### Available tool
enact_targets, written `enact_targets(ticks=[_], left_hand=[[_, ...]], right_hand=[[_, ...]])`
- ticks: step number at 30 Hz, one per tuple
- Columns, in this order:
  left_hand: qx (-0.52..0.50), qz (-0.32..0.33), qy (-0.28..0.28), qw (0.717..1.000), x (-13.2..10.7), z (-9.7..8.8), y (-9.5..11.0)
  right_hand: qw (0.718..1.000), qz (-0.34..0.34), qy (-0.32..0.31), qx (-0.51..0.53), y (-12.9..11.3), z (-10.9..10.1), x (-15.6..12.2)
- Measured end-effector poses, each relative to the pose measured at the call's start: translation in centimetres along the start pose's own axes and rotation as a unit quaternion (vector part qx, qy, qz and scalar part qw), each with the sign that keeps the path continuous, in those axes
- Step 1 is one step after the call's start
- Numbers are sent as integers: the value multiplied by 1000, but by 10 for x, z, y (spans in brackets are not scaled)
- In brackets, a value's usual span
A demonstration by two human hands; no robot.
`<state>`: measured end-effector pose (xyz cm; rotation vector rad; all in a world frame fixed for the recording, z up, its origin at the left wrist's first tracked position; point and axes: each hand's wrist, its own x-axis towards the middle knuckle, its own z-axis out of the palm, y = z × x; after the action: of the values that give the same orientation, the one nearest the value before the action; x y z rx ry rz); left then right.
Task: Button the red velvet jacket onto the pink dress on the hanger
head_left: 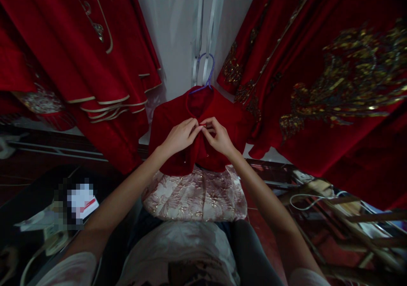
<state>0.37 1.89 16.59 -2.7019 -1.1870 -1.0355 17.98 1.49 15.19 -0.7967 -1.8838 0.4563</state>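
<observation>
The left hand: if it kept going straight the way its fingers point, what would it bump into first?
The right hand. The left hand points across the front of the small red jacket toward it, fingertips seemingly touching at the jacket's opening; depth is hard to judge.

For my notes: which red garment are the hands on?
The small plain red jacket on the purple hanger, centre; left hand and right hand pinch its front. The larger gold-trimmed garments hang untouched.
</observation>
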Motion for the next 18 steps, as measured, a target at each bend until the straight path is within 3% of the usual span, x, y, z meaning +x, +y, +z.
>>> enact_targets(ticks=[8,18], left_hand=[[-12,27,5,1000,-6,1,-4],[-38,-43,46,997,-5,8,1]], right_hand=[[1000,18,9,8,2,2,1],[999,45,1,26,1,-2,0]])
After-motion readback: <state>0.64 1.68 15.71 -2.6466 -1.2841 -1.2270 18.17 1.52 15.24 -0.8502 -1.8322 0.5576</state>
